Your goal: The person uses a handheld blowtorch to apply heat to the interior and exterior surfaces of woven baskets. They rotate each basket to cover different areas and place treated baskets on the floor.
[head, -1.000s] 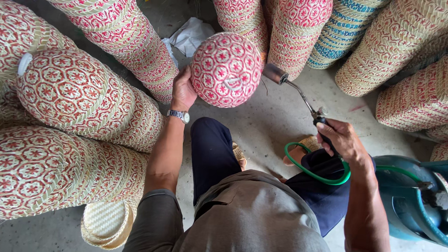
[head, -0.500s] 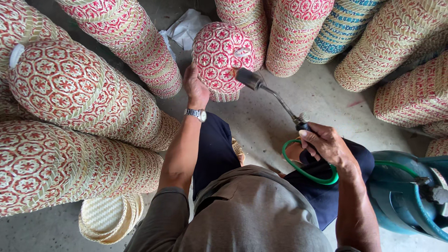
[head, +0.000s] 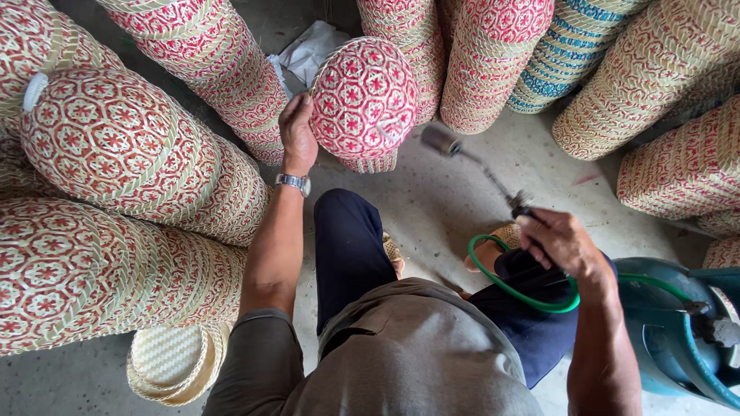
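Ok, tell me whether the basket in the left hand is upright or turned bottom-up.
Bottom-up: the red patterned basket shows its domed base to the camera, rim facing the floor, gripped by the left hand.

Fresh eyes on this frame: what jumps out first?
Stacks of red-patterned woven baskets crowd the floor on all sides. At top centre the left hand holds one red-and-white woven basket, while the right hand aims a gas torch at it. A green hose loops to the teal gas cylinder at lower right.

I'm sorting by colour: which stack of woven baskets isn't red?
The stack at top right, between two red stacks, is woven in blue and teal bands with straw. Every other stack, and the basket in the left hand, is red-patterned.
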